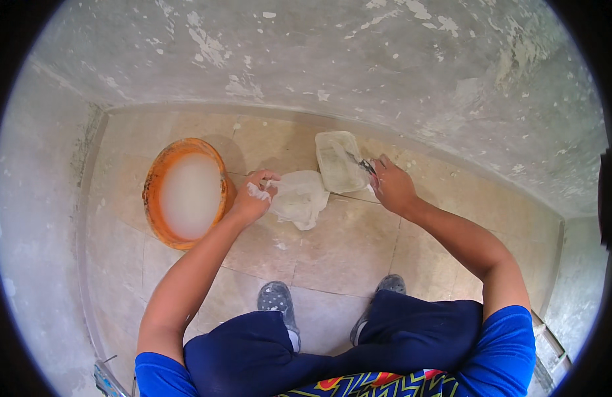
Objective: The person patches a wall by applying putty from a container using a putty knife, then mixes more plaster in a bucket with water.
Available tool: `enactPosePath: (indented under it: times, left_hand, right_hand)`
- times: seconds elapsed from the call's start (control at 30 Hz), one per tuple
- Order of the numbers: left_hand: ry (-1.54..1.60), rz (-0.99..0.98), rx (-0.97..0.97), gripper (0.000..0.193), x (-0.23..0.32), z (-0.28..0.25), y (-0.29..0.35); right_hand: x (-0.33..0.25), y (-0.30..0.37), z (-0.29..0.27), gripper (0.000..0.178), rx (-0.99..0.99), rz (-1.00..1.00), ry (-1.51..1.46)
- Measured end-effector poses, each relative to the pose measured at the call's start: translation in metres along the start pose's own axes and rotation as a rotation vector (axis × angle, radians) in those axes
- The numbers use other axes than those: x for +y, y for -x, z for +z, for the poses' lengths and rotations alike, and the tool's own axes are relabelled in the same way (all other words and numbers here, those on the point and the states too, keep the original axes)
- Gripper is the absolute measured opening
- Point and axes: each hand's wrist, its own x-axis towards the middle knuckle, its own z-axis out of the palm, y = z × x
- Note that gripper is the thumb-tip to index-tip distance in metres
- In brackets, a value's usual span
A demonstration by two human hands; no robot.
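My left hand (253, 196), smeared with white paste, is closed on the near-left edge of a crumpled whitish plastic bag (299, 198) lying on the floor. To the right of the bag stands a shallow rectangular white tub (324, 173), coated inside with pale residue. My right hand (392, 185) grips a small dark-handled tool (367, 166) at the tub's right side. Its far end reaches over the tub, but its exact kind is too small to make out. Just left of my left hand is an orange bucket (150, 212) holding cloudy white liquid.
A grey, patchily plastered wall (306, 59) runs along the far side, with another wall (38, 198) at the left. My feet in grey spotted clogs (277, 301) stand on the beige tiled floor (346, 245). A ladder-like frame (549, 347) is at the lower right.
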Motion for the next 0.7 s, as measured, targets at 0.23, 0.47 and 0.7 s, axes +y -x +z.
enactPosePath:
  times: [0.23, 0.47, 0.7]
  left_hand:
    - [0.065, -0.076, -0.047, 0.029, -0.014, 0.01, -0.006]
    - [0.105, -0.094, -0.019, 0.026, -0.006, 0.006, -0.006]
    - [0.44, -0.069, -0.016, 0.023, -0.001, -0.003, -0.003]
  right_hand:
    - [0.034, 0.004, 0.033, 0.028, -0.088, 0.196, -0.311]
    - [0.032, -0.009, 0.062, 0.028, -0.209, 0.695, -1.106]
    - [0.058, -0.012, 0.071, 0.031, -0.207, 0.564, -0.844]
